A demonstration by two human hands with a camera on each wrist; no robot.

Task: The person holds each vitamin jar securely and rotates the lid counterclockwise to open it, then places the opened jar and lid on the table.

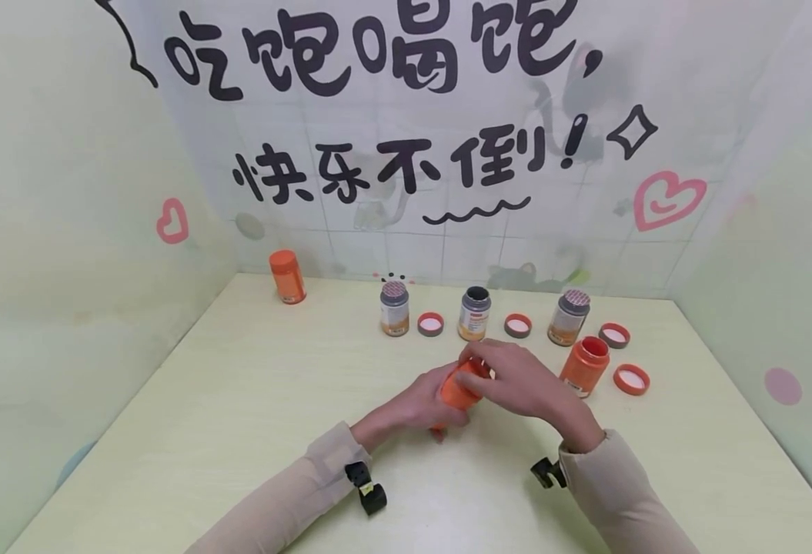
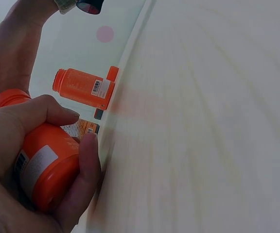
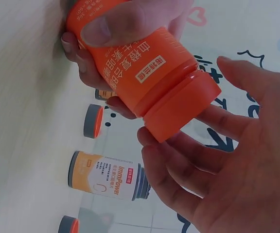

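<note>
My left hand (image 1: pixel 428 400) wraps its fingers and thumb round an orange bottle (image 3: pixel 135 63), which is tilted and held over the table. White lettering runs along its side, and a ribbed orange cap (image 3: pixel 183 108) sits on its neck. My right hand (image 3: pixel 232 155) is cupped loosely at the cap, fingertips along its edge and behind it, thumb raised apart from it. In the left wrist view, the bottle's base and its white label show between my left thumb and fingers. Another orange bottle (image 1: pixel 586 368), uncapped, stands just right of my hands.
Along the back stand a capped orange bottle (image 1: pixel 288 277), two grey bottles with patterned seals (image 1: pixel 395 309) (image 1: pixel 569 317) and an open-mouthed white-labelled bottle (image 1: pixel 474 314). Several loose caps (image 1: pixel 430 324) (image 1: pixel 631 379) lie upturned among them. Walls enclose the table's back and sides.
</note>
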